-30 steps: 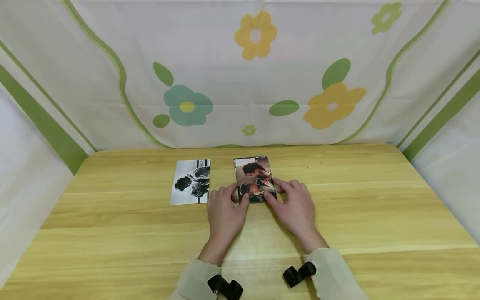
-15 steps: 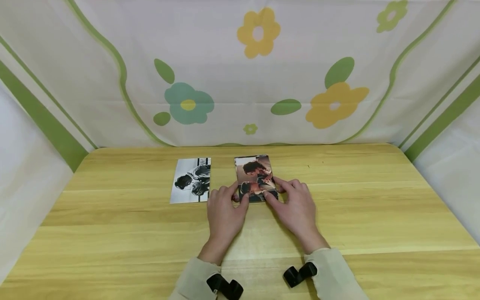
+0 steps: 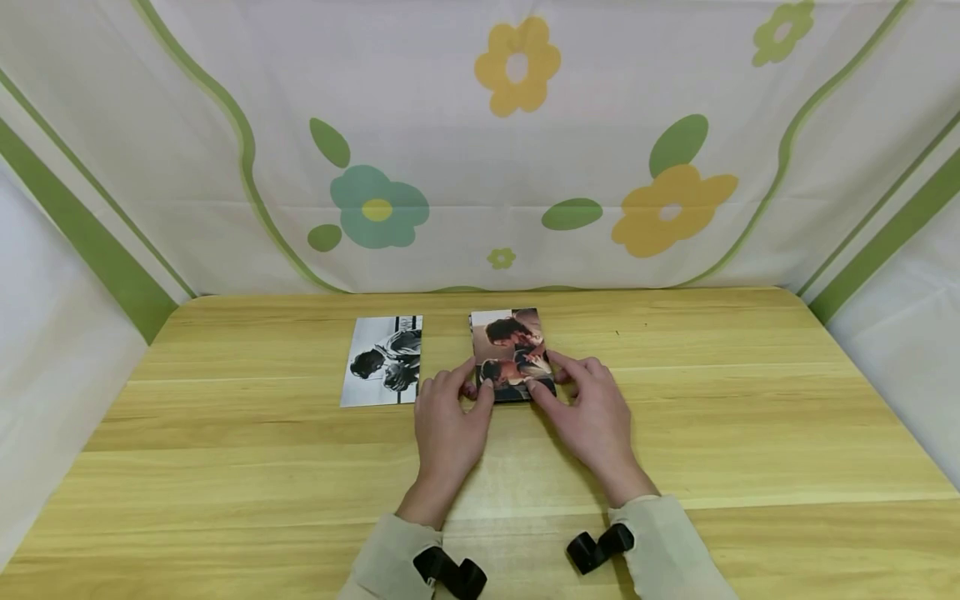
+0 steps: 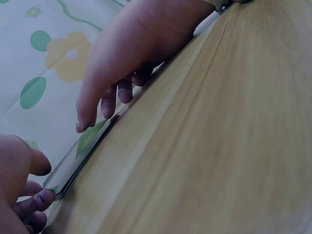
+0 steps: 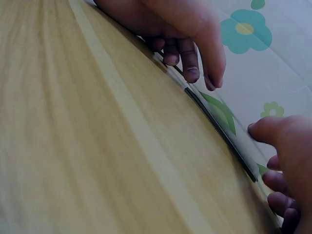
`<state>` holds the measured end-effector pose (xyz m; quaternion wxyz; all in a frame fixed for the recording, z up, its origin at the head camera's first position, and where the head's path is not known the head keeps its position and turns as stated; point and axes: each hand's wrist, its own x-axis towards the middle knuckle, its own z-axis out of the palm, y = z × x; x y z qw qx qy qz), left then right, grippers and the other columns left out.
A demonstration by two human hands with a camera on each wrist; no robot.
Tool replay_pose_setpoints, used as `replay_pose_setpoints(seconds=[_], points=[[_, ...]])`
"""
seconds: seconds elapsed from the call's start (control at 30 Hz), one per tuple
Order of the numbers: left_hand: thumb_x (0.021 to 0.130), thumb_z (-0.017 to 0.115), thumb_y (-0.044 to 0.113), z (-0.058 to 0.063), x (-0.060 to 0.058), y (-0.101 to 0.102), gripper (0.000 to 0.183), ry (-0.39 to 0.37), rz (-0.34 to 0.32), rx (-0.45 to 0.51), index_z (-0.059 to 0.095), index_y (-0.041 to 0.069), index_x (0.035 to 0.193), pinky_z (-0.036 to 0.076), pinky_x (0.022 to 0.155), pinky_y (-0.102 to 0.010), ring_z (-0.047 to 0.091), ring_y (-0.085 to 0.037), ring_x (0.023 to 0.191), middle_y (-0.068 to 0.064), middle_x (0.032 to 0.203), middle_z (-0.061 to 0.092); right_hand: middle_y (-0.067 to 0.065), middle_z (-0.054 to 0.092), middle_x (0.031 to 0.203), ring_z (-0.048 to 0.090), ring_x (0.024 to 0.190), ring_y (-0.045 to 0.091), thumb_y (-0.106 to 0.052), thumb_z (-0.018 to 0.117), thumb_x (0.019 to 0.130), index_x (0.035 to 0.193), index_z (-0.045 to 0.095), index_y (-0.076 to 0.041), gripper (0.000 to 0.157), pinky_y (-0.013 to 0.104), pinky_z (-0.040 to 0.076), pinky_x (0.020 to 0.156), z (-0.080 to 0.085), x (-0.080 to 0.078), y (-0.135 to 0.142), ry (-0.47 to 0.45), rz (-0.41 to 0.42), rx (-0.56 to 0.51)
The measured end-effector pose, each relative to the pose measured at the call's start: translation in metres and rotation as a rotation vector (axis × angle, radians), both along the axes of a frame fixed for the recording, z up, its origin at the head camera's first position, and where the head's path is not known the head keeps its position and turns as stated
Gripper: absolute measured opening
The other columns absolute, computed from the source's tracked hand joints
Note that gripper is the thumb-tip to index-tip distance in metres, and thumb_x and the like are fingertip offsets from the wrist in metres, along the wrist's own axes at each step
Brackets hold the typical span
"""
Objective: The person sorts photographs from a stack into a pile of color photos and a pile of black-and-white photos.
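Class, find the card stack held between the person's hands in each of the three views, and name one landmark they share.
Head: the card stack lies near the centre, between the left hand and right hand.
Left wrist: left of centre, its dark edge slants up rightward.
Right wrist: right of centre, its dark edge slants down rightward.
Shared landmark: the flowered cloth.

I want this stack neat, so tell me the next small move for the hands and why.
I'd probably have the left hand and right hand nudge the stack of picture cards gently inward from both sides. The hands flank it, and a sliver of a lower card seems to show at its far left corner, so the edges look slightly uneven.
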<state>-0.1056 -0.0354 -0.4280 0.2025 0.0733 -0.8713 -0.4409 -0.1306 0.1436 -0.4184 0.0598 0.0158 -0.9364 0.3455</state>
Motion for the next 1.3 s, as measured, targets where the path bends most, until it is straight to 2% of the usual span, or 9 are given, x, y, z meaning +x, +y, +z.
replay_pose_setpoints(seconds=[0.2,0.37,0.73,0.97,1.1,1.3], points=[[0.097,0.075,0.014,0.003,0.0,-0.001,0.034,0.01,-0.013,0.137,0.077,0.006,0.131,0.04,0.088,-0.038,0.053,-0.02,0.082,-0.005,0.09,0.069,0.004,0.064,0.115,0.059,0.097,0.021,-0.039,0.078,0.098,0.147,0.067,-0.024,0.053,0.033,0.047,0.082,0.002,0.001,-0.001,0.0,-0.005,-0.143],[0.097,0.074,0.01,0.005,0.002,-0.002,0.035,0.014,-0.027,0.228,0.076,0.007,0.132,0.043,0.08,-0.03,0.057,-0.015,0.082,-0.005,0.095,0.073,0.004,0.064,0.114,0.059,0.094,0.02,-0.036,0.078,0.099,0.146,0.069,-0.025,0.049,0.032,0.047,0.08,0.003,0.001,-0.002,0.013,-0.001,-0.19],[0.096,0.075,0.008,0.006,0.002,-0.002,0.036,0.024,-0.034,0.262,0.076,0.005,0.132,0.047,0.076,-0.026,0.06,-0.015,0.081,-0.006,0.095,0.075,0.003,0.064,0.114,0.058,0.094,0.02,-0.036,0.08,0.097,0.146,0.068,-0.026,0.051,0.033,0.048,0.082,0.002,0.001,0.0,0.0,0.009,-0.239],[0.093,0.077,0.004,0.008,-0.001,0.002,0.035,0.045,-0.039,0.313,0.077,0.005,0.128,0.046,0.076,-0.025,0.057,-0.018,0.085,-0.008,0.095,0.074,0.006,0.065,0.111,0.057,0.095,0.021,-0.02,0.078,0.098,0.142,0.071,-0.02,0.045,0.029,0.046,0.084,0.0,0.0,0.003,0.07,0.009,-0.324],[0.092,0.076,0.002,0.011,-0.004,0.008,0.035,0.044,-0.061,0.339,0.078,0.006,0.126,0.044,0.073,-0.025,0.053,-0.017,0.081,-0.007,0.092,0.073,0.006,0.065,0.11,0.058,0.098,0.019,-0.015,0.075,0.099,0.141,0.071,-0.018,0.043,0.024,0.047,0.085,0.001,0.0,0.006,0.086,-0.027,-0.361],[0.094,0.076,0.003,0.018,-0.007,0.028,0.033,-0.004,-0.1,0.372,0.077,0.007,0.126,0.043,0.072,-0.025,0.052,-0.015,0.078,-0.005,0.091,0.07,0.004,0.065,0.109,0.059,0.099,0.014,-0.018,0.071,0.102,0.135,0.074,-0.017,0.033,0.018,0.047,0.081,0.004,-0.002,0.018,0.087,-0.152,-0.386]])
